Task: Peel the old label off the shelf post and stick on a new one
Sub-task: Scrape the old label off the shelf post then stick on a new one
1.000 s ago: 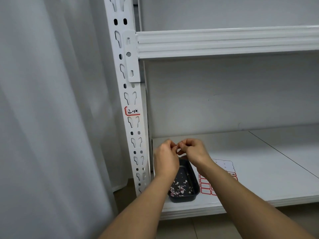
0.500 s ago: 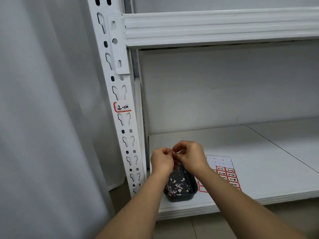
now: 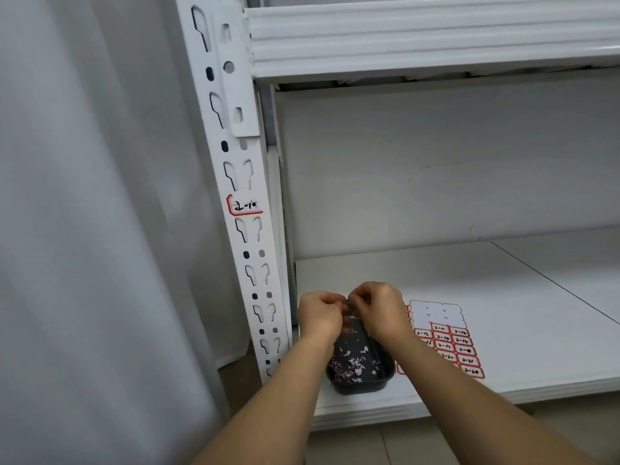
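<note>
A thin, flimsy scrap is being pinched between the curled fingertips of the left hand (image 3: 318, 315) and right hand (image 3: 380, 312) over the black tray (image 3: 360, 385) (too small to identify). On the post (image 3: 235, 182), the torn label (image 3: 245, 205) is likely best lifted at its ragged edge.

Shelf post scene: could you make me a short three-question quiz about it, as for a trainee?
1. True or false: the label on the shelf post is already fully peeled off.
2. What lies in the black tray? A) screws B) paper scraps C) coins
3. Fill in: the label sheet lies to the ____ of the tray.

Key: 1 false, it is partly torn but on the post. 2 B. 3 right. The left hand and right hand meet above the tray.
</note>
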